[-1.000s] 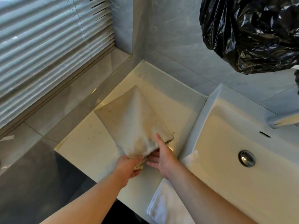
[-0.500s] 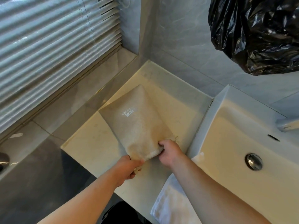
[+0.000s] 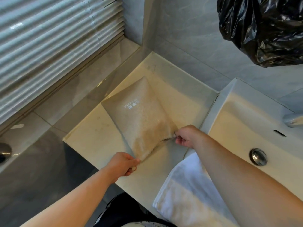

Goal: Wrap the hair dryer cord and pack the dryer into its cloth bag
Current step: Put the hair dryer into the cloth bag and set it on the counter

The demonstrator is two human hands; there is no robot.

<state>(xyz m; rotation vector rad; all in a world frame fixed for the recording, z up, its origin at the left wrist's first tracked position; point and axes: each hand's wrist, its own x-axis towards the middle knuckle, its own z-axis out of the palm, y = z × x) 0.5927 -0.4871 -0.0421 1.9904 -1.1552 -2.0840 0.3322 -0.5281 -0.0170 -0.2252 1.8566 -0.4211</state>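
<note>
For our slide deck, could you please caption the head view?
Left hand and right hand pull the cloth bag mouth's ends apart on the counter beside the sink.

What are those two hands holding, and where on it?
The beige cloth bag on the counter. The left hand pinches its near corner; the right hand pinches the other end of its near, gathered edge.

Cool daylight filters through the blinds [image 3: 54, 51] at left, warm light tints the countertop [image 3: 98, 136], glare glints on the black plastic bag [image 3: 265, 28], and wide-angle distortion bends the edges.
</note>
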